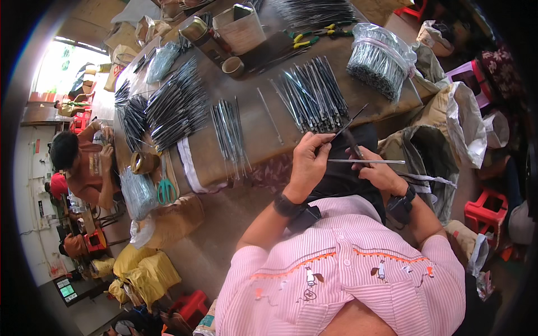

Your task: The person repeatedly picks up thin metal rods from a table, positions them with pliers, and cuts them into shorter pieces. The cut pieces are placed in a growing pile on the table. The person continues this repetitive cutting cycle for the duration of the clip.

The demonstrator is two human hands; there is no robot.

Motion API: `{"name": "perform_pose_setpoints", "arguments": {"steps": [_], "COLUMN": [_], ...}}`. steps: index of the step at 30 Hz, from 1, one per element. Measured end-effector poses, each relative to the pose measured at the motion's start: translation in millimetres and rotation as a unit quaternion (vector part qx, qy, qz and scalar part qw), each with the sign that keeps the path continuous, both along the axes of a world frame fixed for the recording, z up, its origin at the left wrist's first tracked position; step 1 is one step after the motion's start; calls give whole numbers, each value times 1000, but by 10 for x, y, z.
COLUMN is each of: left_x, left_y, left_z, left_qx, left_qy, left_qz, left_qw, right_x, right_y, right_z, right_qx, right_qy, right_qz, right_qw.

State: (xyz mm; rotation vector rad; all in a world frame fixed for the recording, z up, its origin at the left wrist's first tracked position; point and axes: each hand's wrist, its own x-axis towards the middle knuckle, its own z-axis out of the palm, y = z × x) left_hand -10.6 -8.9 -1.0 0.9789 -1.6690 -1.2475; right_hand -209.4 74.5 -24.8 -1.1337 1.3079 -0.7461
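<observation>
- Head view: in the left hand (pixel 311 163), thumb and fingertips pinched together at one dark rod (pixel 353 119), slanting up and away.
- Between both hands, one silver rod (pixel 382 162), nearly level, left end at the left fingertips (exact grip hard to tell).
- In the right hand (pixel 380 173), fingers curled about one dark piece (pixel 355 148) (blurred, kind unclear).
- On the table (pixel 255 126), one loose rod (pixel 270 116), between one small pile (pixel 228 131) leftward and one thick pile (pixel 315 94) rightward.
- Farther back, two pliers (pixel 306 42), one tin (pixel 197 32), one tub (pixel 240 32).
- Toward the table's right end, one bagged bundle (pixel 378 59); near the left, one scissors (pixel 166 189).
</observation>
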Motion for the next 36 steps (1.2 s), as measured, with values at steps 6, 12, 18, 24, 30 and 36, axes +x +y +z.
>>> {"name": "perform_pose_setpoints", "arguments": {"steps": [6, 12, 18, 24, 30, 36], "left_x": [8, 32, 48, 66, 100, 297], "left_y": [0, 0, 20, 40, 16, 56], "left_z": [48, 38, 7, -87, -2, 127], "left_qx": [22, 29, 54, 56, 239, -28], "left_qy": [-36, -48, -61, -65, -15, -148], "left_qz": [4, 9, 10, 4, -27, 28], "left_qw": [999, 998, 997, 996, 970, 988], "right_x": [-8, 43, 62, 49, 54, 158], "right_y": [-82, -101, -115, -81, -56, -172], "right_z": [108, 209, 188, 85, 71, 151], "right_qx": [-199, -176, -152, -145, -138, -141], "right_qy": [234, 261, 281, 332, 369, 344], "right_qz": [11, -2, 5, 32, 37, 8], "right_qw": [952, 949, 948, 932, 918, 928]}}
